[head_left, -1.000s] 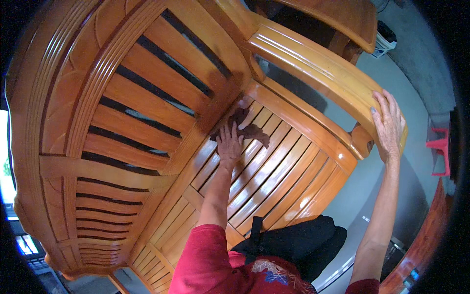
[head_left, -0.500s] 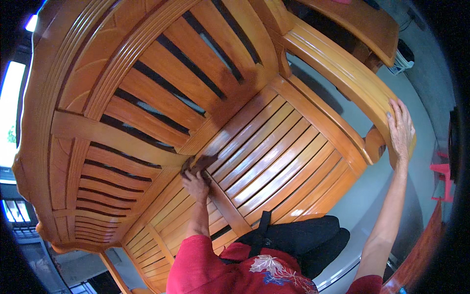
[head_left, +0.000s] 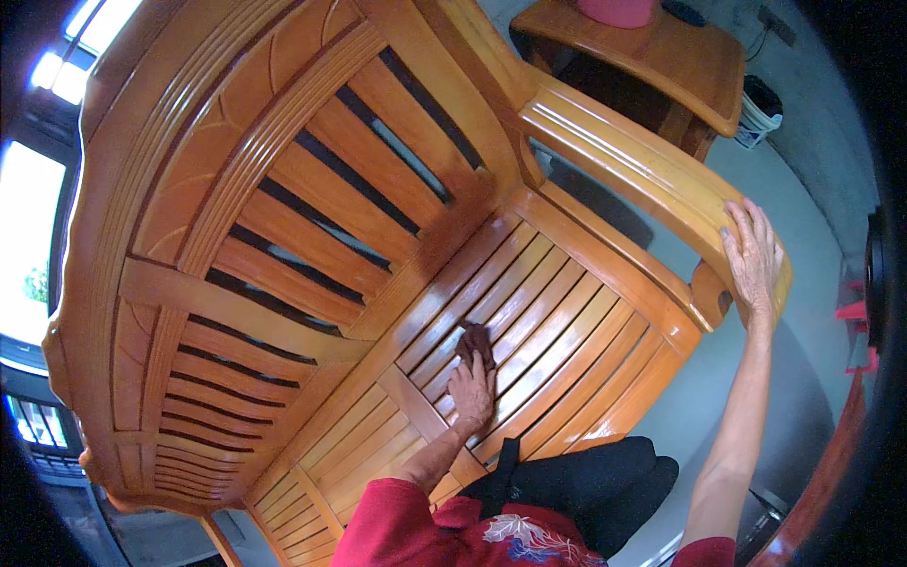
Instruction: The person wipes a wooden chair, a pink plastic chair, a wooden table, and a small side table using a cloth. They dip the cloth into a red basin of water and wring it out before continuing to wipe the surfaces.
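A long varnished wooden bench (head_left: 605, 369) with a slatted seat and a tall slatted backrest (head_left: 312, 217) fills most of the view. On the seat slats, my left hand (head_left: 470, 389) presses down a dark brown cloth (head_left: 475, 342), its fingers closed over the near part of it. My right hand (head_left: 753, 253) rests on the front end of the bench's broad armrest (head_left: 624, 161), fingers laid flat along the wood and holding nothing.
Beyond the armrest stands a wooden side table (head_left: 680, 57) with a pink container (head_left: 617, 9) on it. A white bucket (head_left: 758, 118) with a dark lining sits on the floor by the wall. A red plastic item (head_left: 855, 312) shows at the right edge.
My left hand has moved the cloth from the foot of the backrest to the right and nearer, onto the middle slats. The right hand stays on the armrest.
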`<state>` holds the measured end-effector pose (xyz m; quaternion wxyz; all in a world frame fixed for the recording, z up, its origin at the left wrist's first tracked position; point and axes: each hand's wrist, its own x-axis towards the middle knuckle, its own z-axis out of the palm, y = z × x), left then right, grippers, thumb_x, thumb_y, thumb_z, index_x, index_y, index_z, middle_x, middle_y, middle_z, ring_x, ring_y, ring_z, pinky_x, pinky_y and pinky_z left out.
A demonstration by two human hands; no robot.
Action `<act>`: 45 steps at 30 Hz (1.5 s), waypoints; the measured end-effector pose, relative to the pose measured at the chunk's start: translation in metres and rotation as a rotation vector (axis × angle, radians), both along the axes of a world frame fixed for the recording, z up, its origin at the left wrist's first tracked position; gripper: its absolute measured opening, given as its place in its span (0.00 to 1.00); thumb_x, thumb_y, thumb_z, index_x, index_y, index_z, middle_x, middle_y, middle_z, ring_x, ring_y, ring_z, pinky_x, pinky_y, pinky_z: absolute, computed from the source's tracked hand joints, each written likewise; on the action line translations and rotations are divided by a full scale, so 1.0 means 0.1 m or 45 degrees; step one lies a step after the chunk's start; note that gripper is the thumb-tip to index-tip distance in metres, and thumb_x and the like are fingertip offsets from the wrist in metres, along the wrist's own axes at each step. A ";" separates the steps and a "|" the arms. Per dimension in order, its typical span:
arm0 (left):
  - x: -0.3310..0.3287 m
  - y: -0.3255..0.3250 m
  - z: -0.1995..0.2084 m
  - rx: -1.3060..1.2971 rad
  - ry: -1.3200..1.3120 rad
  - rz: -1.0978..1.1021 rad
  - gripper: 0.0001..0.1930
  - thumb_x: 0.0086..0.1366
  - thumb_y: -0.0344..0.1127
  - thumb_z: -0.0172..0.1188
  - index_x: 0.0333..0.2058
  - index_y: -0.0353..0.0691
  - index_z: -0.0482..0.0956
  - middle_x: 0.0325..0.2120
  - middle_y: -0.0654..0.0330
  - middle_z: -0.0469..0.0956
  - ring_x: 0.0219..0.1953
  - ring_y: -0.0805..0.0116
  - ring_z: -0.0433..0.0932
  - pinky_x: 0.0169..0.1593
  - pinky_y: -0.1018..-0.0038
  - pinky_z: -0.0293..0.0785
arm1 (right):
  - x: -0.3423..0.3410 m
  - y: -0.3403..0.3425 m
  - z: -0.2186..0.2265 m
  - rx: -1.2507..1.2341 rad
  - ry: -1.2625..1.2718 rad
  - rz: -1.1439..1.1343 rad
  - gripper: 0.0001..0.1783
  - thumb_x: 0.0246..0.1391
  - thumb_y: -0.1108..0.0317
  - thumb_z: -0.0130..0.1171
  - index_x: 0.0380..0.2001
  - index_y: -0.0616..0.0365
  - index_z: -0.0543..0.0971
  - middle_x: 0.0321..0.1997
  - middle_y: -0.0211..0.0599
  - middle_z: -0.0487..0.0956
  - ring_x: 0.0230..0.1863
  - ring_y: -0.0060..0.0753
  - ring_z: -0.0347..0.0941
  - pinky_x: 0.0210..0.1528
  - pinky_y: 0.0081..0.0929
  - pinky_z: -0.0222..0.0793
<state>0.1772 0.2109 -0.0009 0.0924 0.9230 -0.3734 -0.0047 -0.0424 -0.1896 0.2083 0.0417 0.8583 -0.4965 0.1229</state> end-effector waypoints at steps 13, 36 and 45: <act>0.90 -0.34 0.56 -0.023 0.727 -0.127 0.18 0.57 0.50 0.55 0.38 0.43 0.71 0.31 0.45 0.78 0.35 0.42 0.77 0.40 0.55 0.73 | 0.01 0.04 0.02 0.039 -0.070 0.006 0.24 0.56 0.57 0.50 0.57 0.40 0.68 0.66 0.31 0.59 0.68 0.39 0.50 0.63 0.45 0.47; 2.48 -1.38 2.00 -0.104 -0.776 -0.312 0.26 0.59 0.25 0.48 0.58 0.41 0.64 0.64 0.53 0.53 0.66 0.53 0.50 0.62 0.51 0.54 | 0.00 0.08 0.11 0.044 -0.079 -0.023 0.25 0.52 0.58 0.55 0.55 0.39 0.69 0.66 0.31 0.59 0.68 0.38 0.50 0.63 0.44 0.47; 2.55 -1.25 1.52 0.108 -0.727 -0.955 0.14 0.58 0.31 0.49 0.42 0.35 0.77 0.56 0.52 0.65 0.60 0.56 0.61 0.54 0.60 0.64 | -0.02 0.07 0.06 0.010 -0.092 0.012 0.25 0.52 0.58 0.55 0.55 0.40 0.68 0.65 0.32 0.59 0.67 0.39 0.51 0.62 0.43 0.47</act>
